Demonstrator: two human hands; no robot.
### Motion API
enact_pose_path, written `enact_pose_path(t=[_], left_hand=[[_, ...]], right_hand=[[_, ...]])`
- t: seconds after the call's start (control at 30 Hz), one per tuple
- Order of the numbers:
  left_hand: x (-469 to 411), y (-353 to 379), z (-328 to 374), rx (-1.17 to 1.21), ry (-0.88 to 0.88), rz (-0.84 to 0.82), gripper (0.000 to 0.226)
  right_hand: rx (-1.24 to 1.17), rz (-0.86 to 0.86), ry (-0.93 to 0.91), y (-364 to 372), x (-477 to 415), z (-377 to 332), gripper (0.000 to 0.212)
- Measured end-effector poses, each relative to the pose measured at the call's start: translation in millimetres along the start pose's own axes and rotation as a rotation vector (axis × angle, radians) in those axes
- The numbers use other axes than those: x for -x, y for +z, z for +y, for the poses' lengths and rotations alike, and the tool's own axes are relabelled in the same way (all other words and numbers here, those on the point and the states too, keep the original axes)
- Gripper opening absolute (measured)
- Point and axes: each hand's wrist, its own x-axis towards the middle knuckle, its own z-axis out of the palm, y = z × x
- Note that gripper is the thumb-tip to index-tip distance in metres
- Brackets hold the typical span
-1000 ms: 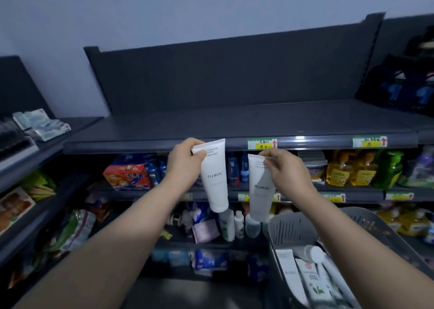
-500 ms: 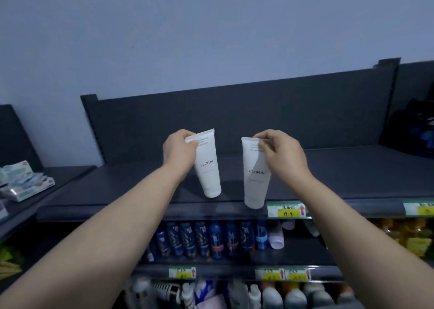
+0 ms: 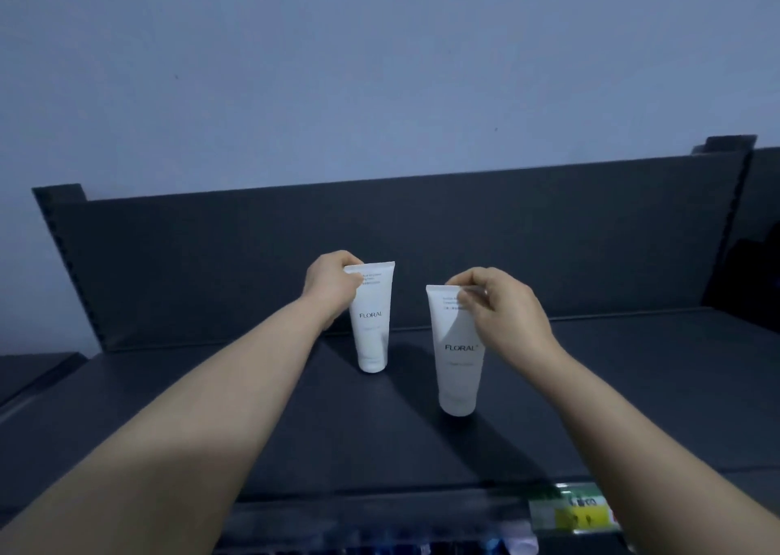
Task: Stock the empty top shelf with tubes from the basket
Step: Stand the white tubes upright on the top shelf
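Note:
Two white tubes marked FLORAL stand cap-down on the dark top shelf (image 3: 211, 419). My left hand (image 3: 331, 286) pinches the crimped top of the left tube (image 3: 373, 326), which stands further back near the back panel. My right hand (image 3: 502, 309) grips the top edge of the right tube (image 3: 458, 369), closer to me. Both tubes look upright with their caps touching the shelf. The basket is out of view.
A dark back panel (image 3: 548, 238) rises behind the shelf, with a pale wall above. A green and yellow price tag (image 3: 578, 510) sits on the shelf's front edge at lower right. A neighbouring dark shelf (image 3: 29, 371) lies to the left.
Both hands have lifted the tubes from below shelf height and brought them down onto the top shelf. The view has tilted up, so the lower shelves and basket have dropped out of sight.

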Motion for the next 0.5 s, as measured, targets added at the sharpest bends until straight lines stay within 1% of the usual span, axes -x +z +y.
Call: enact_pose_path(t=[0.1,0.2,0.33,0.43,0.5], left_hand=[[-22.6,5.5,-8.8,0.008,0.015,-0.076,0.024],[-39.5,7.3,-14.1,-0.001,0.038,-0.124,0.024],[-48.9,9.0,-17.3,-0.008,0.076,-0.143,0.024],[-51.2,6.6,-22.1,-0.023,0.114,-0.153,0.023],[-49.8,0.6,-24.6,-0.083,0.176,-0.141,0.032]], right_hand=[[0.014,0.007,0.022,12.4,-9.8,-3.1,0.021],[-0.022,0.014,0.050,25.8,-19.7,-5.3,0.021],[-0.032,0.025,0.054,41.6,-27.8,-10.0,0.022],[-0.043,0.003,0.066,52.6,-31.8,-13.6,0.021],[-0.040,-0.016,0.068,59.7,-35.4,-16.0,0.021]])
